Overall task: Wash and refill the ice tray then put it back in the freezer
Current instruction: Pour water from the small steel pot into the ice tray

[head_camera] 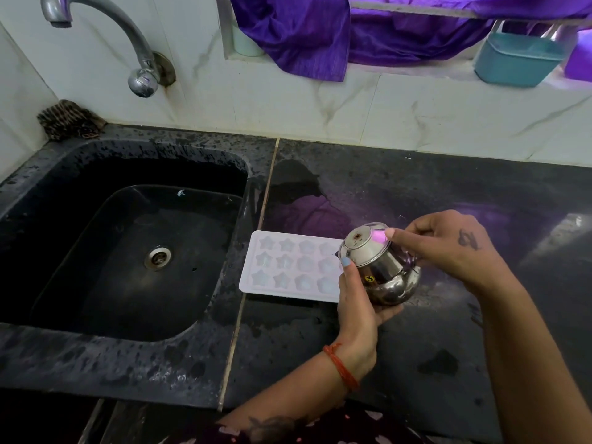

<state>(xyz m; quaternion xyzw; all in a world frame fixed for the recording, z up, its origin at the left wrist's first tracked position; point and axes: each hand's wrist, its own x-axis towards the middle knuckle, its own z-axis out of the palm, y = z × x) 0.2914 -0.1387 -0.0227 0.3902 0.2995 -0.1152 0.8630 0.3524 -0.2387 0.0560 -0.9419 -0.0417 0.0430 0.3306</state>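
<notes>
**Q:** Ice tray [288, 267] position?
**A:** Flat on the table [416, 187], just right of the sink [128, 145]. Its long axis runs left-right, and the steel pot [384, 270] hides its right end.

**Q:** Grip state?
**A:** The left hand [355, 302] is clamped round the pot's belly and the right hand [448, 248] pinches its top. The tray lies left of both hands; the left hand is nearer.
</notes>
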